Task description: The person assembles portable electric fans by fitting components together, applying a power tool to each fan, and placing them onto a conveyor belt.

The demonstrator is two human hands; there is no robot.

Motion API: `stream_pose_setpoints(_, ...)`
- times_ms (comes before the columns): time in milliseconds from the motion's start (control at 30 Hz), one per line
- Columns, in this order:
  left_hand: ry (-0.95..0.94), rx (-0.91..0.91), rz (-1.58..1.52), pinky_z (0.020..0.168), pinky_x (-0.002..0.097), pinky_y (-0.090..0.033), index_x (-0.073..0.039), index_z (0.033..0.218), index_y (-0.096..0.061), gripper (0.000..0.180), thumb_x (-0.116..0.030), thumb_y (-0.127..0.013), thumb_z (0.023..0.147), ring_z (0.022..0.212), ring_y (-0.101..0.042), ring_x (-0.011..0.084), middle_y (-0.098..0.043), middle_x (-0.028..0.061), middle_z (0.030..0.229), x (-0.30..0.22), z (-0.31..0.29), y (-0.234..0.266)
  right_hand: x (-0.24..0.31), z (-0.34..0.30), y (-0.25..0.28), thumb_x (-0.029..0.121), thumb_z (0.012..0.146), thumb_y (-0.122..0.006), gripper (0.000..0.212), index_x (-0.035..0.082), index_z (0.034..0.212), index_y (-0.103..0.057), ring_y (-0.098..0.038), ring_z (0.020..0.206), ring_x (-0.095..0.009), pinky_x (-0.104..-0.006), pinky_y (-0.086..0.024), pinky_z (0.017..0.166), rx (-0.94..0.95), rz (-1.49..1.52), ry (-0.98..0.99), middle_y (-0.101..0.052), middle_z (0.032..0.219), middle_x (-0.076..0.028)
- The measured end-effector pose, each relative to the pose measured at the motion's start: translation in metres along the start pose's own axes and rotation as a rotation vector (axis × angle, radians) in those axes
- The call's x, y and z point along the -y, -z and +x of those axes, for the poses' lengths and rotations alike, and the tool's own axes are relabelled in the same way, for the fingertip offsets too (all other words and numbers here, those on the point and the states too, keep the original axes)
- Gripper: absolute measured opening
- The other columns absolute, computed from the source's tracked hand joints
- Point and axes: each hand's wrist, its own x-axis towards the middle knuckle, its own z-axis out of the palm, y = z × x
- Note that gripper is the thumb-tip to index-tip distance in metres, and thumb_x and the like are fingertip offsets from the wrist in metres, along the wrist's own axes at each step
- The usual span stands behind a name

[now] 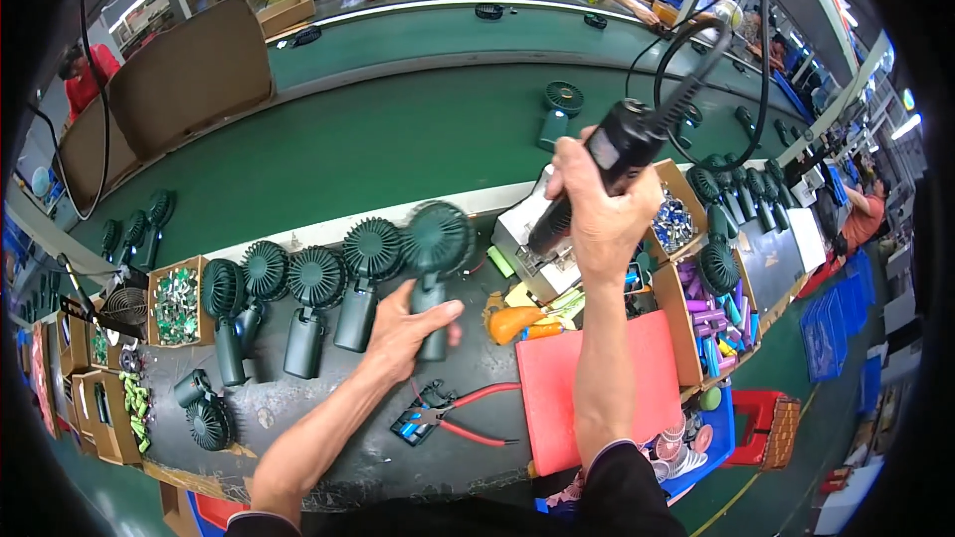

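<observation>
My left hand (pixel 403 328) is closed around the handle of a dark green handheld fan (pixel 438 239), whose round head looks smeared by motion. In my right hand (pixel 607 204) is a black electric screwdriver (pixel 622 144), gripped with its corded end up and to the right; its tip is hard to make out against a small metal machine (pixel 542 239). More green handheld fans (pixel 316 283) stand in a row left of my left hand. Red-handled pliers (pixel 468 410) lie on the bench beside a small black part with blue pieces (pixel 418 423).
A green conveyor belt (pixel 378 139) runs behind the bench, carrying another fan (pixel 563 99). Boxes hold circuit boards (pixel 177 303), screws (pixel 673 221) and coloured battery cells (pixel 711 323). A red mat (pixel 597 388) lies under my right forearm. The screwdriver's cable (pixel 662 70) loops overhead. Co-workers sit across the belts.
</observation>
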Motion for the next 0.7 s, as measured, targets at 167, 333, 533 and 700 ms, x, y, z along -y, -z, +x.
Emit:
stream_pose_setpoints(167, -0.095, 0.108, -0.205, 0.060, 0.0349, -0.056, 0.004, 0.127, -0.033, 0.060, 0.006, -0.068, 0.078, 0.076, -0.065, 0.0219, -0.060, 0.0173, 0.102, 0.030, 0.024, -0.011, -0.002, 0.002, 0.002, 0.011, 0.092, -0.060, 0.024, -0.006, 0.104, -0.051, -0.058, 0.054, -0.017, -0.0302, -0.049, 0.050, 0.034, 0.226, -0.106, -0.062, 0.079, -0.015)
stream_pose_setpoints(333, -0.122, 0.169, -0.107, 0.060, 0.0326, -0.053, 0.003, 0.121, -0.040, 0.049, 0.006, -0.065, 0.079, 0.073, -0.062, 0.0184, -0.060, 0.0144, 0.102, 0.034, 0.027, -0.005, -0.001, -0.016, -0.018, 0.008, 0.090, -0.055, 0.024, -0.004, 0.109, -0.049, -0.058, 0.055, -0.019, -0.0328, -0.052, 0.051, 0.024, 0.483, -0.128, -0.061, 0.083, -0.017)
stream_pose_setpoints(533, -0.095, 0.159, -0.093, 0.060, 0.0319, -0.055, 0.004, 0.118, -0.041, 0.043, 0.006, -0.063, 0.081, 0.073, -0.063, 0.0168, -0.060, 0.0121, 0.100, 0.029, 0.024, -0.009, -0.007, -0.038, -0.033, -0.001, 0.083, -0.061, 0.033, -0.001, 0.113, -0.048, -0.061, 0.060, -0.019, -0.0307, -0.053, 0.058, 0.141, 0.538, -0.005, -0.063, 0.085, -0.016)
stream_pose_setpoints(700, -0.091, 0.149, -0.083, 0.060, 0.0309, -0.055, 0.004, 0.117, -0.041, 0.041, 0.006, -0.062, 0.082, 0.073, -0.062, 0.0160, -0.059, 0.0114, 0.099, 0.026, 0.023, -0.009, -0.013, -0.045, -0.036, 0.031, 0.086, -0.072, 0.048, 0.001, 0.117, -0.049, -0.059, 0.060, -0.019, -0.0353, -0.054, 0.053, 0.178, 0.431, 0.035, -0.060, 0.089, -0.016)
